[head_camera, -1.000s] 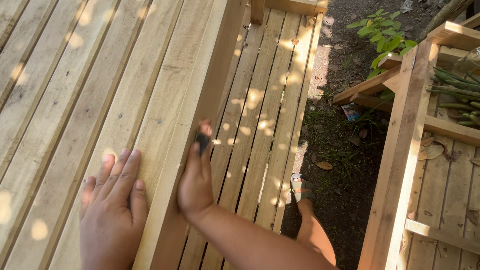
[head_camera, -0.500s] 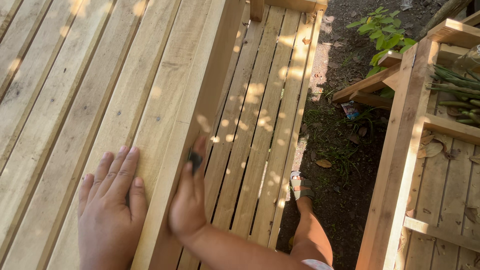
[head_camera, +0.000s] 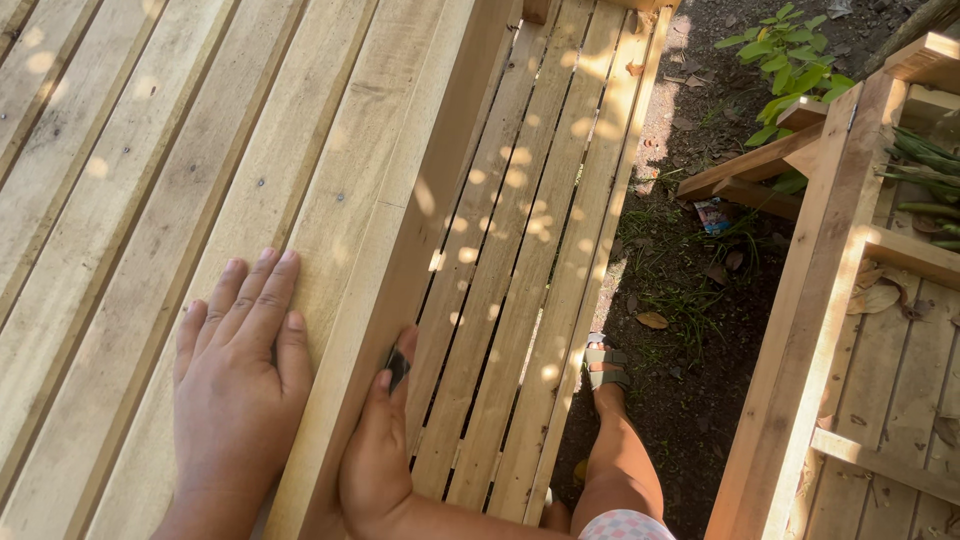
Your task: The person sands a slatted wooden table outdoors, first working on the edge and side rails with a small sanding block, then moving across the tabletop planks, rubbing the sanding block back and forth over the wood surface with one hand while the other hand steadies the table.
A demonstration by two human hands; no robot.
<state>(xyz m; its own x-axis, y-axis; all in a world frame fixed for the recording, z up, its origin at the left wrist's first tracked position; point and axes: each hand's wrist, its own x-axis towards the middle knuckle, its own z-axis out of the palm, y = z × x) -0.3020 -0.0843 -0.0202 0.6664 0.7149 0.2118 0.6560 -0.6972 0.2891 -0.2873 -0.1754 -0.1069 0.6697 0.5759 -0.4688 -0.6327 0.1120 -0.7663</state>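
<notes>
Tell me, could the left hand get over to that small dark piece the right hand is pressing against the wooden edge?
Probably yes. The left hand lies flat on the pale wooden slat top, beside the right hand and its small dark piece. Only the bare edge board lies between them; nothing blocks the way.

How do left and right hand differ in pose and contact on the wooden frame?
The left hand lies flat, palm down, fingers together, on the top slats; the right hand is turned on edge against the side rail. The left hand holds nothing; the right hand presses a small dark piece against the rail under its fingers. The left hand shows in full; the right hand is partly hidden by the rail's edge. Both are bare and touch pale wood.
</notes>
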